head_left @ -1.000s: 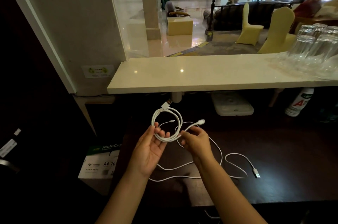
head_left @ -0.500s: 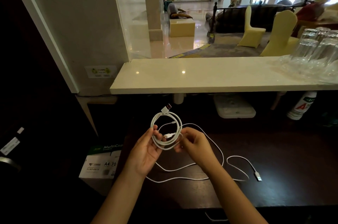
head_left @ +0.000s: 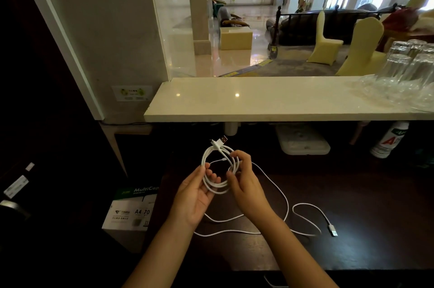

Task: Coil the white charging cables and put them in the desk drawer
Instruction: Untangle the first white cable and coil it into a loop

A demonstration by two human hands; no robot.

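The left hand (head_left: 197,196) holds a coiled white charging cable (head_left: 219,168) above the dark tabletop (head_left: 352,229). Its fingers (head_left: 212,178) are curled through the lower part of the loops and the thumb presses from the outer side, so the turns stay together as one ring and cannot spring open. The right hand (head_left: 244,182) grips the opposite side of the same coil; its fingers (head_left: 243,157) are bent over the strands near the top right of the ring. I think this hand is tucking the thin end through the loops, because the small plug (head_left: 223,160) lies inside the ring, just between the two sets of fingers. The USB plug (head_left: 222,141) sticks out above the coil, beyond all the fingertips.

A second white cable (head_left: 285,203) lies loose on the tabletop, below and to the right of the right hand, and its USB end (head_left: 333,230) rests well apart from both hands. It is not coiled yet, probably because it waits for its turn.

The drawer is not visible in this view, so I cannot tell where it is or whether it is open. To my judgement the first coil is nearly finished, and the second cable and the drawer step remain.

A box of A4 paper (head_left: 131,212) stands lower, to the left of the left wrist.
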